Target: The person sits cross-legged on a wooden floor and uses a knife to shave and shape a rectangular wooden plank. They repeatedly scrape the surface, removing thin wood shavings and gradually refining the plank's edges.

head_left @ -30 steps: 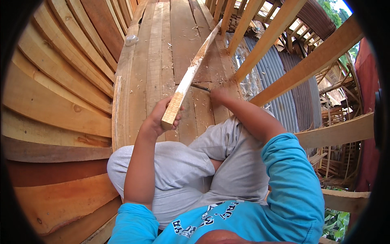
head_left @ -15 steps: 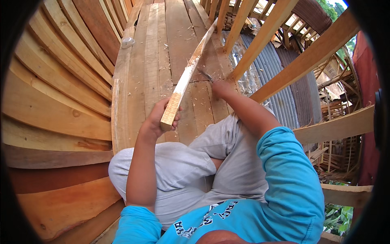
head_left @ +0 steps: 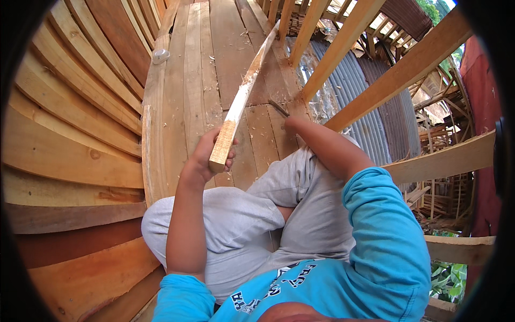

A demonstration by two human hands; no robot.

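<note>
A long squared wooden post [head_left: 237, 110], partly white and partly bare wood, slants from near my lap toward the far railing. My left hand [head_left: 205, 153] is closed round its near end, the thumb side hidden beneath the wood. To the right of the post, my right hand [head_left: 293, 125] is low over the floor, seen mostly from the wrist side. A dark, narrow blade-like tool [head_left: 278, 108] juts from it toward the post, apart from the wood. The fingers and the tool's handle are hidden behind the wrist.
Wood shavings lie scattered over the plank floor [head_left: 189, 80]. Upright boards form a wall [head_left: 80, 145] on the left. A slatted wooden railing [head_left: 343, 53] runs along the right, with corrugated metal sheets [head_left: 351, 91] beyond it. A small clear container [head_left: 160, 56] sits by the wall.
My right hand and the tool have come slightly nearer to me, and the blade's angle has shifted. My left hand keeps its hold on the post. The whole view has moved a little.
</note>
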